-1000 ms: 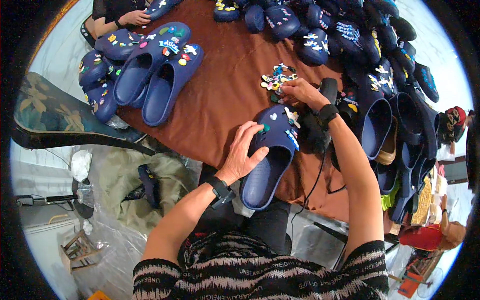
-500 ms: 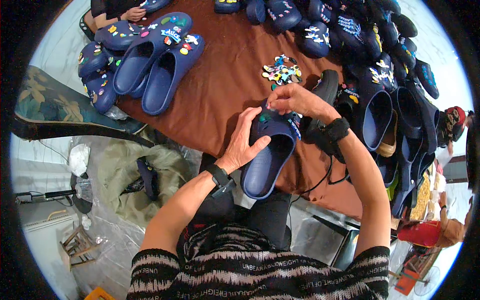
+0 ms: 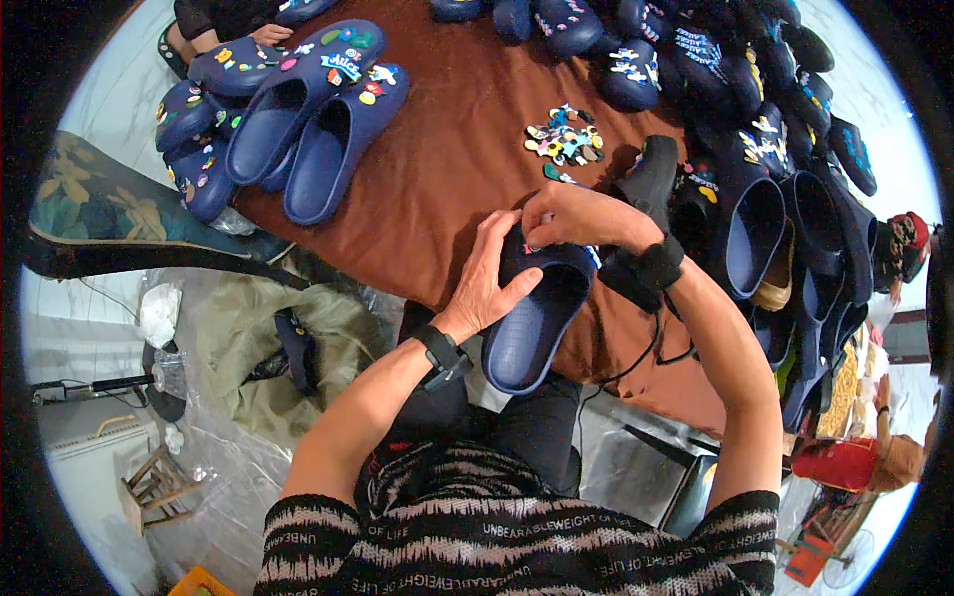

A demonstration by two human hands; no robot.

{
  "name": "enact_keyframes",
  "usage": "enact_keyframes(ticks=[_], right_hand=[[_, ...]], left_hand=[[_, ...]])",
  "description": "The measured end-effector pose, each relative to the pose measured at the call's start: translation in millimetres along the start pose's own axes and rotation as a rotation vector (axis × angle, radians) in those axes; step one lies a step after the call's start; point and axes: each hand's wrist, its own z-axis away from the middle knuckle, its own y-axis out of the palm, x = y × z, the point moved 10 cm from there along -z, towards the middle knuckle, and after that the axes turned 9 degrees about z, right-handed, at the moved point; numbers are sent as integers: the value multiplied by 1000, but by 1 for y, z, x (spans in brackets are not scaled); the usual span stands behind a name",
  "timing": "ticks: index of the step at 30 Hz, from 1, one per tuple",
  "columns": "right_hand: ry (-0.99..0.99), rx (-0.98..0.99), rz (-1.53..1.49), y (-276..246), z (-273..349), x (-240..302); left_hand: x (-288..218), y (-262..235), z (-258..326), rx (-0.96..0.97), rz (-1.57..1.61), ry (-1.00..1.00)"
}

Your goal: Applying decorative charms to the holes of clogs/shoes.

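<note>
A navy clog (image 3: 532,343) lies at the table's near edge, its toe pointing away from me and its heel toward my lap. My left hand (image 3: 485,283) grips its left side, fingers along the upper and thumb at the foot opening. Bent over the upper, my right hand (image 3: 586,219) has its fingertips pinched at a small reddish shoe charm (image 3: 530,249), partly hidden by the fingers. A white and blue charm (image 3: 593,257) shows on the clog's right side. Beyond the toe sits a heap of loose colourful charms (image 3: 564,139), with a green charm (image 3: 558,174) just below it.
Decorated navy clogs (image 3: 323,164) stand at the far left; many more (image 3: 750,238) crowd the right. A black shoe (image 3: 651,174) and a cable (image 3: 641,363) lie beside my right forearm. Another person's hand (image 3: 271,35) rests at the far left. Brown cloth (image 3: 437,149) covers the table.
My right hand has moved down the clog's upper toward the foot opening, its wrist bending more. The green charm near the heap now shows. My left hand keeps its grip.
</note>
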Motion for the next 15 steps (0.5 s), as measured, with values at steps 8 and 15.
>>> enact_keyframes(ticks=[8, 15], right_hand=[[25, 110, 185, 9, -14, -12], [230, 261, 455, 12, -19, -16]], left_hand=[[2, 6, -1, 47, 31, -73], [2, 3, 0, 45, 2, -84]])
